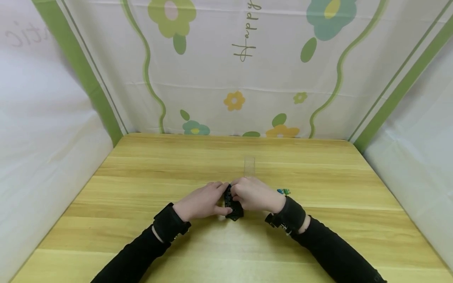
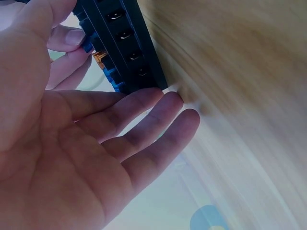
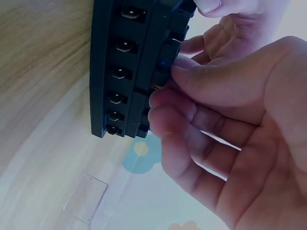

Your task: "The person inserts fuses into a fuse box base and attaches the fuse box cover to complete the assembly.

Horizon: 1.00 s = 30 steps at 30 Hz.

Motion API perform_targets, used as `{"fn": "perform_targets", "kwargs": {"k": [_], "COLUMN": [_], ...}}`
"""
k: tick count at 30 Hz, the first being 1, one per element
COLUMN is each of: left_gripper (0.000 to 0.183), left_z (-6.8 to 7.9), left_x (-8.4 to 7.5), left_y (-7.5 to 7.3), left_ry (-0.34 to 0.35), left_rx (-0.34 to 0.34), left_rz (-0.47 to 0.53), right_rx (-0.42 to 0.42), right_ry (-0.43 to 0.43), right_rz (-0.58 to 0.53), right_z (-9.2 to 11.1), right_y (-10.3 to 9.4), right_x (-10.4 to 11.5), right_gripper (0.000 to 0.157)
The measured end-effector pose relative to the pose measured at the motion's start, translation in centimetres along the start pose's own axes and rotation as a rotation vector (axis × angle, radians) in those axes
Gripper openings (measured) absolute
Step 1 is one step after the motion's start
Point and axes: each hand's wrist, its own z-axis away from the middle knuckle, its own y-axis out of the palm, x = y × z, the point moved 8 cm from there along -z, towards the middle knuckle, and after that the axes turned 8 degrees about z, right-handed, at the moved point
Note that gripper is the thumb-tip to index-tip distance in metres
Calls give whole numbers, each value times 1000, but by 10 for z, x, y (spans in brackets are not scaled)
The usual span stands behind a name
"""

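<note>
Head view: clamping oblong black plastic block, likely light, stiff, best edge-held, in nine-o'clock left grip, small orange piece in right grip.

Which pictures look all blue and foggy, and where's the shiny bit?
Left wrist: bluish, the left hand dim, the table smeary and pale; right wrist: bluish too, the blue flower print hazy while the black block looks sharper; head: warmer colours, soft shadow beside the black sleeves, pale shine on the table's near part.
</note>
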Motion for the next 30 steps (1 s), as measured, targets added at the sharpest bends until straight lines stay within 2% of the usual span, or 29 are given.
{"fn": "perform_targets", "kwargs": {"k": [8, 14, 21, 30], "left_gripper": [75, 81, 73, 77], "left_z": [-1, 1, 1, 0], "left_x": [0, 0, -2, -2], "left_y": [0, 0, 0, 0], "left_ry": [7, -12, 11, 14], "left_rx": [-3, 8, -1, -7], "left_rz": [-13, -10, -16, -28], "right_rx": [-1, 15, -2, 42], "right_ry": [-32, -4, 11, 24], "right_rz": [-13, -20, 32, 0], "right_z": [0, 0, -1, 1], "right_y": [2, 4, 1, 0], "right_x": [-2, -4, -1, -4], "right_gripper": [28, 28, 30, 25]}}
